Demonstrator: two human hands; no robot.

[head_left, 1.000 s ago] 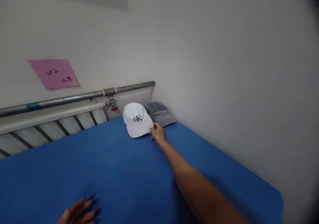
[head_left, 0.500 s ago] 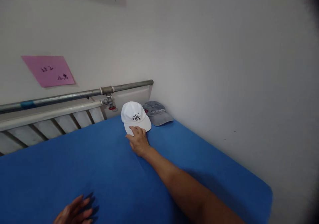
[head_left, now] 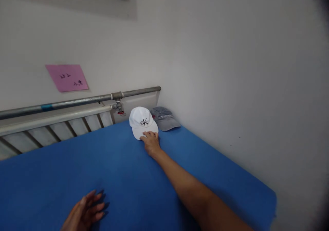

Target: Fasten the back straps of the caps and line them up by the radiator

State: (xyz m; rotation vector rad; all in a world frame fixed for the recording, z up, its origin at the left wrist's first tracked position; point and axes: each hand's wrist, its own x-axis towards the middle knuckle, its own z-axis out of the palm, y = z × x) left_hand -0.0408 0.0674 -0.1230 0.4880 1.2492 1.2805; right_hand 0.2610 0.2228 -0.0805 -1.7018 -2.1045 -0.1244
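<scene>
A white cap (head_left: 141,119) with a black logo lies on the blue mattress (head_left: 123,176) near the far corner. A grey cap (head_left: 164,118) sits just behind it, against the wall. My right hand (head_left: 151,142) reaches far out, and its fingers curl over the front edge of the white cap's brim. My left hand (head_left: 86,212) rests flat on the mattress near the bottom edge of the view, with its fingers stretched out and nothing in it.
A white wall runs along the right side of the mattress. At the far end stands a white slatted bed rail (head_left: 51,128) with a metal pipe (head_left: 77,102) and a red valve (head_left: 120,113) above it. A pink note (head_left: 67,77) is stuck on the wall.
My right hand has shifted from the right edge of the white cap's brim to its front edge. The cap has turned slightly. My left hand has moved a little to the right.
</scene>
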